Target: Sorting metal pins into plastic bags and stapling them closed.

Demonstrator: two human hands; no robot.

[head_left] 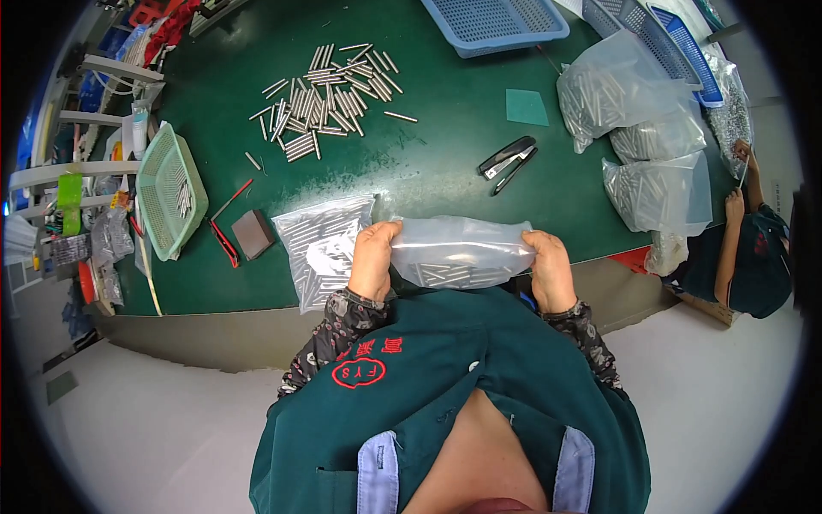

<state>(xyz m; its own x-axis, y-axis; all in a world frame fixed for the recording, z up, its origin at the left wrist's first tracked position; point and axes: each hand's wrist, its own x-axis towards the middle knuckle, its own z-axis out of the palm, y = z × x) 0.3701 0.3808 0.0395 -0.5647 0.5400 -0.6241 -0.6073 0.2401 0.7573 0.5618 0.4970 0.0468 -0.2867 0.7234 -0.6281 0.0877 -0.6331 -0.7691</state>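
Clear plastic bag (461, 250) of metal rods held at near table (428, 163) edge; left hand (374, 259) grips its left end, right hand (550, 267) its right. Stapler (508, 163) farther back.

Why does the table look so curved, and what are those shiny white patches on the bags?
Head view: the fisheye lens bends the green table toward the rim, with black corners beyond the round image. Overhead light glares off the clear bag held between the left hand and right hand, and off the bags at right. The centre is sharp; the edges look softer.
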